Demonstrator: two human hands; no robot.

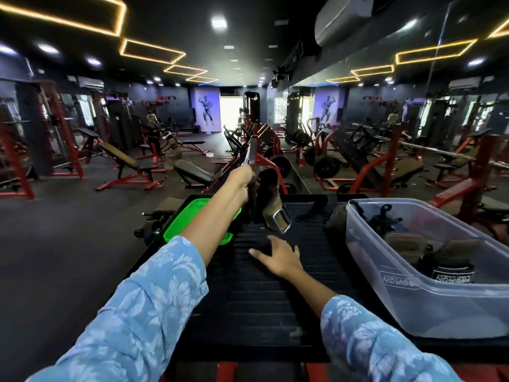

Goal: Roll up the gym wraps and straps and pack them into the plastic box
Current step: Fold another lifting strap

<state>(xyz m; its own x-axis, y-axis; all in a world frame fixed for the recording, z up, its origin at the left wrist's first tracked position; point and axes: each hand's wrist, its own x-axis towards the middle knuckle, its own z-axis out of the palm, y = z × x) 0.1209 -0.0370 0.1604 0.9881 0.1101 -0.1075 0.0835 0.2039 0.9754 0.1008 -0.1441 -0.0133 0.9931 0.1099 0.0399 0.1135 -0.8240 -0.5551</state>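
1. The strap (271,205), dark with an olive-brown end and a metal buckle, hangs lifted above the far part of the black ribbed counter (264,293); the buckle end points down and to the right, close over the counter.
2. The left hand (243,181) grips the upper part of the strap with curled fingers, the arm stretched far forward; a thin bright part of the strap goes up from the fist.
3. The right hand (278,256) lies flat on the counter with the fingers spread and relaxed, holding nothing; it is near the hanging buckle but apart from it.
4. The plastic box (407,296), clear and without a lid, stands on the right side of the counter; inside it lie several dark straps and brown wraps (429,252).
5. A green lid (192,216) lies at the far left of the counter, partly hidden behind the left arm.
6. More dark pieces (312,212) lie on the far counter between the strap and the box; what they are I cannot tell.
7. Both sleeves (143,304) are light blue with a pale pattern.
8. Behind, there is a gym hall with red and black machines (124,166) and a mirror wall (413,106) at the right.
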